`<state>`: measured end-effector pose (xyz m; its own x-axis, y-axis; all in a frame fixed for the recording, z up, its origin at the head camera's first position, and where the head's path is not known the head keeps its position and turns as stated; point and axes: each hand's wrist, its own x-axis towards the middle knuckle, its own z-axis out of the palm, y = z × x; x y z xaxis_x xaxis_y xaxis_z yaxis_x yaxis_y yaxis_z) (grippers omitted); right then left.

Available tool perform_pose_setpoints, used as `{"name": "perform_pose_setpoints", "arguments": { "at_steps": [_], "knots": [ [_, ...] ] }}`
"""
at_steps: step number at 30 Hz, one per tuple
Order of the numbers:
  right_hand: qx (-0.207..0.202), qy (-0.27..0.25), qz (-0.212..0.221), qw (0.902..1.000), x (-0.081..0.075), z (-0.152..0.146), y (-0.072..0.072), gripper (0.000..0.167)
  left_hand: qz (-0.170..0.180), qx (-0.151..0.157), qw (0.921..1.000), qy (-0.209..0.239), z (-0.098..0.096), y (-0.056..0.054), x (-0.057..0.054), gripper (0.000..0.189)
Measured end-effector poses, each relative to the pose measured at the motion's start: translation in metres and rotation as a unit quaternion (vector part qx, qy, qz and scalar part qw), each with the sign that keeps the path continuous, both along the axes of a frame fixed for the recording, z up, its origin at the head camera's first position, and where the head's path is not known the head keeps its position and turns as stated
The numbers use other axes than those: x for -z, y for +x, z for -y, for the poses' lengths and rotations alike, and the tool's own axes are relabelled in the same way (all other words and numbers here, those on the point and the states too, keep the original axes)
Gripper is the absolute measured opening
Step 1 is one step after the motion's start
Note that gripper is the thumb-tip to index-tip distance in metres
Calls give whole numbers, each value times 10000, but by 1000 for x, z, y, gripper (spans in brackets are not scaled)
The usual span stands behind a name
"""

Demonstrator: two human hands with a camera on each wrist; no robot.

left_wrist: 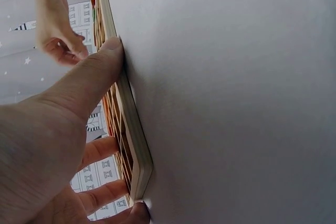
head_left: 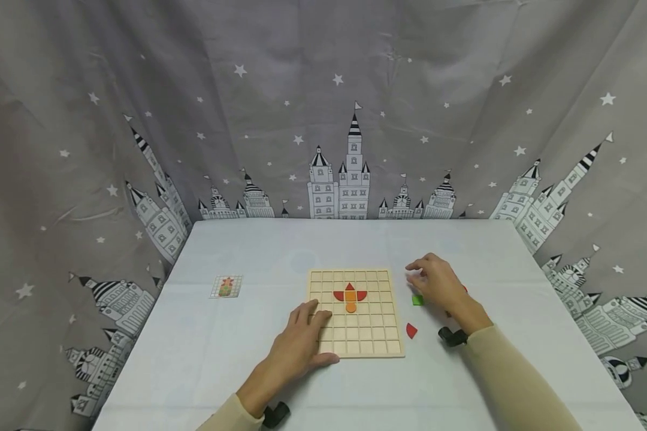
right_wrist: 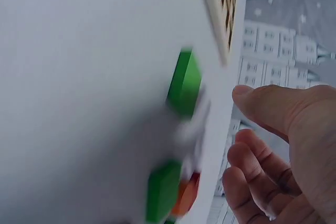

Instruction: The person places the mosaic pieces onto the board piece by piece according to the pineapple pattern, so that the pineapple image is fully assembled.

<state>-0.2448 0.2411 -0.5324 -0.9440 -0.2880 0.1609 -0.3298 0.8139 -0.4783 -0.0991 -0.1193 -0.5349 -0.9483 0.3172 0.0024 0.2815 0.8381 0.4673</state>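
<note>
A wooden grid board (head_left: 361,344) lies on the table, bearing a red triangle (head_left: 349,287), red quarter-circle pieces (head_left: 362,296), an orange square (head_left: 350,296) and an orange round piece (head_left: 351,307). My left hand (head_left: 296,341) rests at its near left corner. The left thumb (left_wrist: 100,64) touches the near edge, while other fingers lie over the left side. My right hand (head_left: 437,281) hovers right of the board, fingers loosely bent, holding nothing. Below it sits a green block (head_left: 417,300), seen blurred in the right wrist view beside another green block (right_wrist: 163,191).
A red quarter-circle piece (head_left: 411,330) lies right of the board. More pieces are partly hidden by the right wrist, including an orange-red one (right_wrist: 185,196). Toward the table's left lies a small gridded picture card (head_left: 226,287). A grey castle-print curtain (head_left: 280,120) hangs behind.
</note>
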Motion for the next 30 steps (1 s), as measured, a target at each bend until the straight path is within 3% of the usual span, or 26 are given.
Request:
{"name": "perform_pose_setpoints", "arguments": {
  "at_steps": [11, 30],
  "knots": [
    [629, 192, 527, 9964, 5, -40, -3, 35, -56, 30, 10000, 16, 0, 2, -1, 92],
    [347, -10, 528, 9980, 8, -43, -5, 24, -15, 28, 10000, -42, -1, 1, -1, 91]
  ]
}}
